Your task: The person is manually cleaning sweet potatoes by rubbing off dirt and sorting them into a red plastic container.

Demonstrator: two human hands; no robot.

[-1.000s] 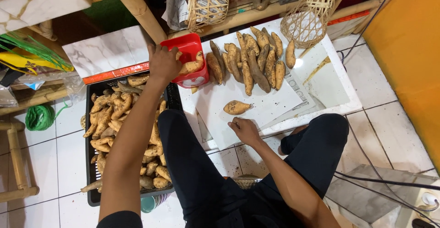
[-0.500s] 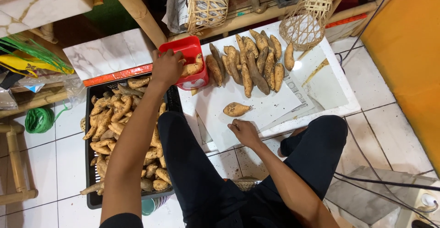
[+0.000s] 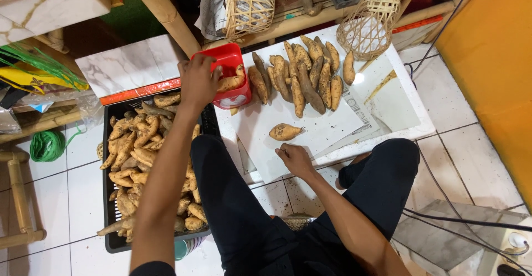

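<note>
Red tub [image 3: 231, 68], upper centre: left hand [image 3: 198, 80] is gripping its rim, fingers curled. Right hand [image 3: 295, 159], loosely clenched and empty, is resting near a lone sweet potato [image 3: 285, 132] on white sheets [image 3: 324, 129].

**Sweet potatoes on the floor, one hand at the red tub**

The left hand [image 3: 198, 82] rests on the rim of a small red plastic tub [image 3: 231, 72] holding tubers. The right hand [image 3: 294, 158] lies loosely curled on a white paper sheet [image 3: 260, 137], just below a single orange-brown sweet potato [image 3: 285, 132]. A row of long brown sweet potatoes [image 3: 302, 76] lies beyond it. A black plastic crate [image 3: 113, 237] at the left is heaped with more.
</note>
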